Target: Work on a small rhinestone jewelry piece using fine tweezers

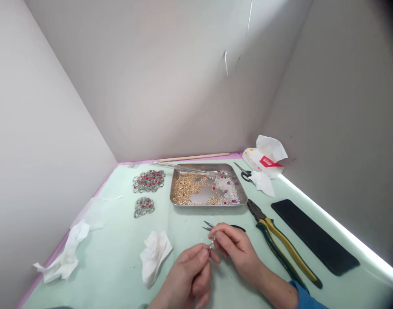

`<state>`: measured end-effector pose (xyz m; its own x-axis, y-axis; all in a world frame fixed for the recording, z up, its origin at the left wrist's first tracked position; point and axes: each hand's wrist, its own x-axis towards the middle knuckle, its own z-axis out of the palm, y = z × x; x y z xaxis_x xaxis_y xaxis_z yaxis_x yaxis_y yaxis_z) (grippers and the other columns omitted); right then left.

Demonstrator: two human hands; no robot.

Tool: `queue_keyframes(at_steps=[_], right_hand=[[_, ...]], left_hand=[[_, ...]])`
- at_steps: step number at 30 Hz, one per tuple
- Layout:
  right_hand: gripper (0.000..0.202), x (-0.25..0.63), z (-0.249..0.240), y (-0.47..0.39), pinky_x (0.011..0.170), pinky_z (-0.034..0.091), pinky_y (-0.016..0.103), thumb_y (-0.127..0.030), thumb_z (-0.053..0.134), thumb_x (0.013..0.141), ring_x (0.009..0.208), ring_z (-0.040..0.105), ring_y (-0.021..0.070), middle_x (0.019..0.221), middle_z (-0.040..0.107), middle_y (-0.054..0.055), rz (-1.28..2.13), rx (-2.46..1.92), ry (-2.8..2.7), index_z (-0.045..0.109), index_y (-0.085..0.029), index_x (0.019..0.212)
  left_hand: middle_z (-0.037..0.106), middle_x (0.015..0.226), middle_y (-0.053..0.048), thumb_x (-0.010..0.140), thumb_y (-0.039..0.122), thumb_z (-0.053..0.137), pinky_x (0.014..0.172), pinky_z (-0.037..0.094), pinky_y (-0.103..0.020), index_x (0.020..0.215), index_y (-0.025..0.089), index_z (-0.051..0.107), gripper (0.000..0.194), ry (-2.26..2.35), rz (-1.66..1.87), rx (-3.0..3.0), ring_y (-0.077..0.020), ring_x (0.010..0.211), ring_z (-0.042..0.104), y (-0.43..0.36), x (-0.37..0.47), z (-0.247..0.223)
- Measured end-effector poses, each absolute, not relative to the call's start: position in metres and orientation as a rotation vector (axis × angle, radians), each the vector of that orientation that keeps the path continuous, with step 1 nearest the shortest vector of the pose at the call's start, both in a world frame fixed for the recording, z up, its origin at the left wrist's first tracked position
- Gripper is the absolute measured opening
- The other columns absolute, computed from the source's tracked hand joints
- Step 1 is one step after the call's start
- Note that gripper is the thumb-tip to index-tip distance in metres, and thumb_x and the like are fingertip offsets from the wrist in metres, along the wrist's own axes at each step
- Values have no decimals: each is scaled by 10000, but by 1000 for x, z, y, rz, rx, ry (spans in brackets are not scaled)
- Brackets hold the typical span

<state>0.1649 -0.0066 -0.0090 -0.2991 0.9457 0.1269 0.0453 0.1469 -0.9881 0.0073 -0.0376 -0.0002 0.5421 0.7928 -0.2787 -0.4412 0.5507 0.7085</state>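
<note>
Head view: tray (209, 205) holds gold, clear beads (186, 186); left hand (191, 268), right hand (240, 249), grips pinched on beaded piece (212, 243)

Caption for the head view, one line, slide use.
Two hands pinch a small beaded piece in front of a metal tray of gold and clear beads, pliers at right.

Small beaded piece (212, 243), silvery, partly hidden, between both hands' fingertips

I had one metal tray (201, 198), two beaded piles (149, 181), three loose tissues (155, 257), one tissue box (254, 159) and one wooden stick (196, 157).
</note>
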Motion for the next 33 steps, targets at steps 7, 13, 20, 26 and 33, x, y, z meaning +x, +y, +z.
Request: queue_keyframes(at_steps=[7, 13, 20, 26, 33], right_hand=[[243, 166, -11, -6, 510, 340, 218, -379, 489, 891, 524, 421, 101, 603, 484, -29, 1315, -964, -1496, 594, -184, 793], [225, 166, -6, -6, 550, 360, 226, -344, 467, 900, 574, 458, 113, 653, 538, -12, 1242, -970, -1632, 617, -185, 844], [219, 166, -3, -7, 603, 369, 251, -306, 470, 897, 588, 476, 128, 587, 552, -19, 1233, -956, -1688, 572, -188, 744], [280, 168, -5, -9, 538, 322, 233, -348, 445, 909, 550, 416, 113, 574, 515, -27, 1309, -954, -1655, 502, -185, 688], [255, 166, -11, -9, 521, 310, 226, -386, 460, 898, 547, 378, 106, 604, 429, -41, 1229, -1028, -1555, 532, -182, 763]], left_hand=[[356, 358, 107, 826, 458, 528, 331, 340, -171, 851, 153, 532, 307, 664, 767, 709, -36, 272, 184, -35, 7, -4], [423, 443, 89, 763, 484, 601, 294, 199, -158, 753, 171, 488, 333, 699, 738, 669, -16, 292, 185, -33, 7, -6], [288, 440, 113, 775, 514, 559, 343, 84, -197, 768, 187, 457, 343, 804, 633, 773, -35, 342, 130, -37, 7, 2], [357, 495, 61, 894, 384, 403, 481, 256, -223, 738, 174, 498, 278, 1140, 757, 1389, -95, 472, 337, -41, 10, -1], [589, 734, -1, 931, 269, 345, 639, 368, -232, 873, 193, 574, 248, 1341, 835, 1792, -131, 668, 521, -41, 14, 6]])
